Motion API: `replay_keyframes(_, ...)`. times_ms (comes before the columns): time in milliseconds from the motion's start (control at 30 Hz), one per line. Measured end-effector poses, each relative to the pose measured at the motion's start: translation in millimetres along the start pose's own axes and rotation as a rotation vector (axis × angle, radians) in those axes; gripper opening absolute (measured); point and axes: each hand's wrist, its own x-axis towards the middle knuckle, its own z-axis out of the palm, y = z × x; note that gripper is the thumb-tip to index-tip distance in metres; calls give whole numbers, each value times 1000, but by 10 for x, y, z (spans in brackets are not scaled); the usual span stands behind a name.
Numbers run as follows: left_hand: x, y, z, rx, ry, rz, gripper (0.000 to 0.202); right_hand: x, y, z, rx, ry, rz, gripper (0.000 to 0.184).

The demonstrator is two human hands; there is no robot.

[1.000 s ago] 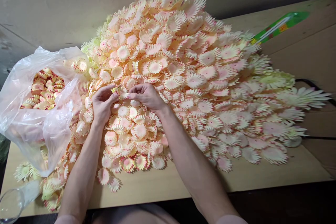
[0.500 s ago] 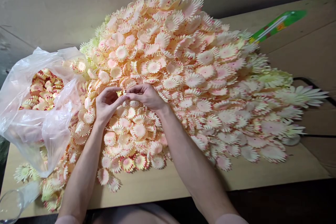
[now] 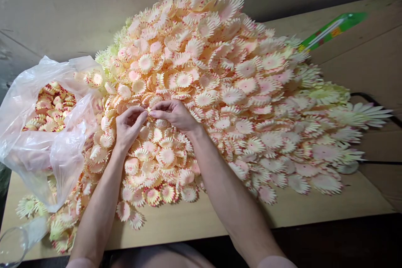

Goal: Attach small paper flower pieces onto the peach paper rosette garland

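Because the loose cream-and-pink, fringe-edged petal discs [image 3: 184,79] lie heaped in a high mound around both hands, a bump from a wrist or forearm could set some sliding towards the front edge of the pale wooden table [image 3: 176,228]; the small pale-yellow petal piece [image 3: 148,109], if let slip, could be lost among so many similar shapes; too hard a squeeze might crease or tear it; the crumpled, translucent white plastic bag [image 3: 31,146] on the left, whose mouth shows red-tipped yellow discs [image 3: 55,106], might spill if an arm caught it.

The left hand [image 3: 128,127] has thumb and forefinger drawn into a pinch with hardly any gap; the right hand [image 3: 176,115] pinches likewise from the other side, its fingertips all but meeting the left's; the petal piece seems to sit between them, over the mound's left part; fingers hide most of it, so I cannot tell its shape.
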Motion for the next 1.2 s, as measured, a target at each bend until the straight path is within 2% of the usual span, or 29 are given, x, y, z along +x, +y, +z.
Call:
replay_keyframes(100,-3,-5,-8,54,-30,25,20,0,-7,6,1,-5,-7,13)
replay_keyframes(200,5,-31,-17,-4,-35,-22,24,6,-3,7,13,-12,-1,16)
replay_keyframes(400,53,-134,-32,-235,150,-117,29,19,8,4,58,62,87,26)
replay_keyframes(500,65,-153,-22,-262,238,-144,31,10,-5,0,36,60,97,27)
replay_keyframes(600,61,-127,-2,-270,265,-171,31,-1,-14,-5,16,51,85,27)
replay_keyframes(767,44,-60,-15,-303,154,-152,29,11,-10,8,44,125,110,24)
replay_keyframes(900,35,-59,-61,-271,4,-25,29,37,-16,33,82,188,147,21)
replay_keyframes(1000,33,-77,-71,-181,-79,90,48,46,-28,41,137,204,145,19)
replay_keyframes(1067,33,-90,-66,-142,-113,114,61,42,-32,38,167,200,151,17)
replay_keyframes(1200,40,-126,-58,-141,-92,125,68,25,-29,21,187,156,167,15)
